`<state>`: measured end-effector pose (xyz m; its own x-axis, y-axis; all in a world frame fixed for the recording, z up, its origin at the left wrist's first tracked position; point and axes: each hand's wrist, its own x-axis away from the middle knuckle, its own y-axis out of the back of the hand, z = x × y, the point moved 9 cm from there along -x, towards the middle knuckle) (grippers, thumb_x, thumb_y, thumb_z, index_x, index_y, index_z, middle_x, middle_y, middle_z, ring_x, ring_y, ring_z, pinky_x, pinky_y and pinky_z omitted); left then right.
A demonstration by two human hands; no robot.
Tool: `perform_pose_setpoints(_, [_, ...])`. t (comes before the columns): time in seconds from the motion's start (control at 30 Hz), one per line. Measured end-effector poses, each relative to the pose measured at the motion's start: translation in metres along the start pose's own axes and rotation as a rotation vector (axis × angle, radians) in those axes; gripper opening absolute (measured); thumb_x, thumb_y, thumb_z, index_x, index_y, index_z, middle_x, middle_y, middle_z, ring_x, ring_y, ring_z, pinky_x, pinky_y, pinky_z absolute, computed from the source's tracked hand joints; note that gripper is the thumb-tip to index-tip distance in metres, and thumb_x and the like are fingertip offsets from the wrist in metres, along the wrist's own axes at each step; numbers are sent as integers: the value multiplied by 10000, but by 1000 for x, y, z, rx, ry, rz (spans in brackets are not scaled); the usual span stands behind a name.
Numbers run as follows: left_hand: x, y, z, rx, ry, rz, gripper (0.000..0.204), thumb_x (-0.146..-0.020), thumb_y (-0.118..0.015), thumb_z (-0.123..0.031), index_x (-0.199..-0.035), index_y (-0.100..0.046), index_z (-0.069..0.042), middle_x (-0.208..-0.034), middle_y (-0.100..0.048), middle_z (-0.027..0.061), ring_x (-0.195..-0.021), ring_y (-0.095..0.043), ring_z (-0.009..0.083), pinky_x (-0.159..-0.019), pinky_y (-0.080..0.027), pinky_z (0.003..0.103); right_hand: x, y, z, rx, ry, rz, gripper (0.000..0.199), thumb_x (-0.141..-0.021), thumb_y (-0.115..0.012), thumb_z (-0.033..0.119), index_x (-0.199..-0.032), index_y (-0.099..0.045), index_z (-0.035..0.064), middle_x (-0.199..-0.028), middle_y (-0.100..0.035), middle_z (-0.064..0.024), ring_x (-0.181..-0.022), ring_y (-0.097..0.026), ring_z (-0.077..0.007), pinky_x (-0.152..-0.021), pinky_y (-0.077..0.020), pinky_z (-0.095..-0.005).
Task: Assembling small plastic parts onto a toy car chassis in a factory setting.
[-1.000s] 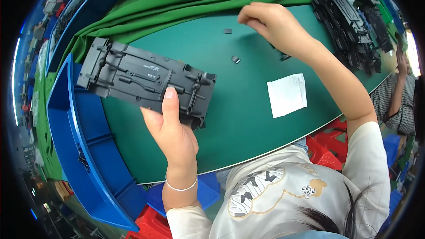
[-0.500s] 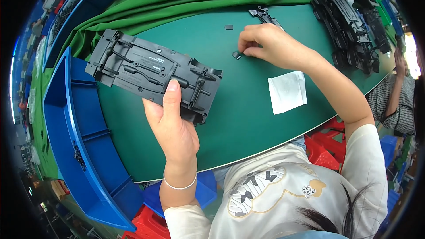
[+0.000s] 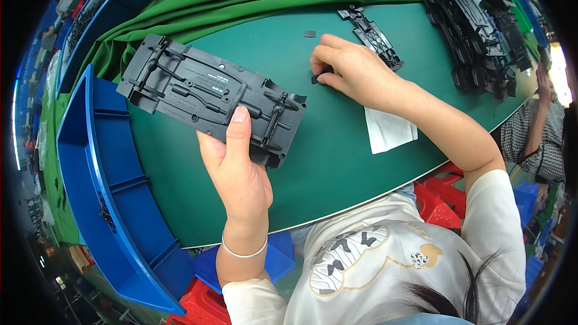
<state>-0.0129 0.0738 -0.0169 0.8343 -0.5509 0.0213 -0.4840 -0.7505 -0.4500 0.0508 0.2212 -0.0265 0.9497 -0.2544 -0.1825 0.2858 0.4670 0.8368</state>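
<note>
A: Listing head view, left hand (image 3: 238,171)?
B: Palm up, thumb pressed on the long dark grey moulded plastic chassis panel (image 3: 211,99), gripping it above the green table mat (image 3: 337,162).
A: Right hand (image 3: 355,72)?
B: Wrist bent, fingertips pinching a small black plastic clip (image 3: 315,79) on the mat.

Small dark part (image 3: 315,78) mostly hidden under right hand (image 3: 355,72), perhaps clip

The tabletop (image 3: 325,168) is dark green, with a brighter green cloth (image 3: 253,0) bunched along its far edge. The moulded chassis plate (image 3: 205,93) is dark grey, the paper slip (image 3: 388,132) white, and the long tray (image 3: 114,204) bright blue. Red crates (image 3: 439,204) show below the table edge.
</note>
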Motion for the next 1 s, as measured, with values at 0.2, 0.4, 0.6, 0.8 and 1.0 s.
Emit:
perform_pose_setpoints(0.2, [0,-1,-1,-59,35,20,323,-817,-463,-42,-1122,-367,6,-1017,-479,78,-916,-458,134,-834,-354,271,9,29,2,-237,15,-64,96,-709,-544,-12,-775,-479,11,-704,-496,-58,-621,-491,-156,-578,-405,-250])
perform_pose_setpoints(0.4, [-2,-4,2,-225,45,128,332,-809,-466,-81,-1120,-396,13,-1030,-503,92,-932,-497,163,-816,-389,273,44,57,-2,-316,-151,1,92,-712,-533,-23,-803,-522,-9,-740,-531,-54,-668,-515,-136,-615,-423,-241])
perform_pose_setpoints(0.6, [-7,-4,-1,-260,79,178,325,-805,-478,-74,-1106,-401,18,-1020,-496,86,-925,-476,149,-827,-364,264,62,55,8,-179,-69,42,126,-663,-567,-50,-776,-553,3,-723,-532,-65,-661,-533,-174,-573,-425,-254])
perform_pose_setpoints(0.8, [-9,-4,4,-253,102,184,308,-803,-496,-78,-1088,-416,7,-1006,-490,61,-912,-455,127,-835,-342,253,69,44,11,-161,-15,77,109,-682,-549,-5,-789,-538,15,-743,-518,-95,-682,-530,-245,-585,-430,-305])
perform_pose_setpoints(1.0, [-25,3,-2,-242,106,214,315,-803,-495,-79,-1095,-413,8,-1003,-490,63,-911,-455,132,-837,-341,254,50,42,25,-49,32,4,135,-638,-584,-48,-749,-536,12,-703,-507,-77,-633,-533,-209,-526,-428,-272])
